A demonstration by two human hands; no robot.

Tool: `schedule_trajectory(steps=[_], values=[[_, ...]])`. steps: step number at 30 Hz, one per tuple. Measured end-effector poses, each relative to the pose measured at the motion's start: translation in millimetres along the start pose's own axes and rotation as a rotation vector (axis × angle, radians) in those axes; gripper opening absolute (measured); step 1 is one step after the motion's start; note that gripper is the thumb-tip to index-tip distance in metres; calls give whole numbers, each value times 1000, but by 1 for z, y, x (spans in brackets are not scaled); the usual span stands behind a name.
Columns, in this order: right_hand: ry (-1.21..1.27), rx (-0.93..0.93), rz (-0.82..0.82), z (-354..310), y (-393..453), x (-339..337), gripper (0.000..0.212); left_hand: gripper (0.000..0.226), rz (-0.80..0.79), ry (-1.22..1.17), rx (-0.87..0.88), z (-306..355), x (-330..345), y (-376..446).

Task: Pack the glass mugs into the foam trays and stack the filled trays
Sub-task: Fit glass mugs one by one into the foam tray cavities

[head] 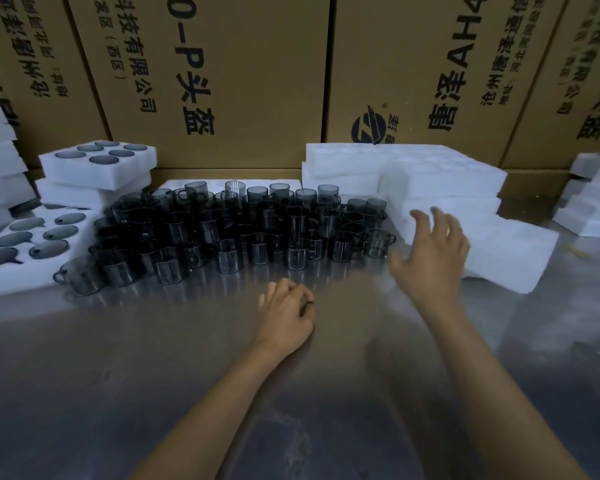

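Head view shows the job well short of done. Two filled foam trays (97, 161) sit stacked at the back left, and another filled tray (32, 244) lies flat in front of them. A large crowd of loose glass mugs (236, 226) covers the middle of the steel table (153, 375), all unpacked. Empty trays (440, 188) are piled at the right. The right hand (430, 258) reaches toward that pile with fingers spread, holding nothing. The left hand (286, 317) rests on the table, fingers loosely curled, empty. Bare table in front of the mugs leaves room to set a tray down; cardboard boxes (243, 81) close off the back.
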State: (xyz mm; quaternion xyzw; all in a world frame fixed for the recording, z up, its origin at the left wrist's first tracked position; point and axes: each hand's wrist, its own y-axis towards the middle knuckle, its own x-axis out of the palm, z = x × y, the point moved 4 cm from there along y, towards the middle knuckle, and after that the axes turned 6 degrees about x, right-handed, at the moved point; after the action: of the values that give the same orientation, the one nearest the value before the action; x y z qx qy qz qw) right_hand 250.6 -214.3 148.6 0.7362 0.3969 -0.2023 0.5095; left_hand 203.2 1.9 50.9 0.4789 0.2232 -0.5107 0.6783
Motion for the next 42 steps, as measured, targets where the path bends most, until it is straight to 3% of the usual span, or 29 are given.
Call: schedule_trajectory(steps=[4,7,11,14,17,23,26,28,32,35,38,42], values=[[-398,130,-326,47,42,12,71,18,-2,-3,-11,-1,1,0],[-452,60,-294,58,46,17,66,19,-20,-3,-15,-3,2,1],[-294,-52,-221,46,40,8,57,24,-33,-82,-74,-9,2,4],[-131,-194,-171,9,16,-10,55,15,57,-481,-182,-13,-8,5],[64,-315,-257,-35,-31,-27,54,11,116,-876,-363,-23,-24,3],[282,-517,-625,-91,-130,-28,52,48,99,-1353,-490,-45,-47,0],[287,-553,-739,-97,-143,-16,38,51,-63,-1065,-435,-53,-56,-4],[375,-500,-740,-99,-131,-13,27,46,-56,-972,-427,-60,-59,-5],[548,-262,-527,-97,-65,6,16,42,13,-977,-445,-63,-58,-4],[340,-141,-398,-92,-18,38,28,34,41,-961,-437,-66,-57,-2],[76,-141,-324,-96,18,69,37,23,46,-1022,-436,-70,-57,-1],[-16,-197,-361,-112,50,102,42,21,29,-1074,-424,-72,-59,3]])
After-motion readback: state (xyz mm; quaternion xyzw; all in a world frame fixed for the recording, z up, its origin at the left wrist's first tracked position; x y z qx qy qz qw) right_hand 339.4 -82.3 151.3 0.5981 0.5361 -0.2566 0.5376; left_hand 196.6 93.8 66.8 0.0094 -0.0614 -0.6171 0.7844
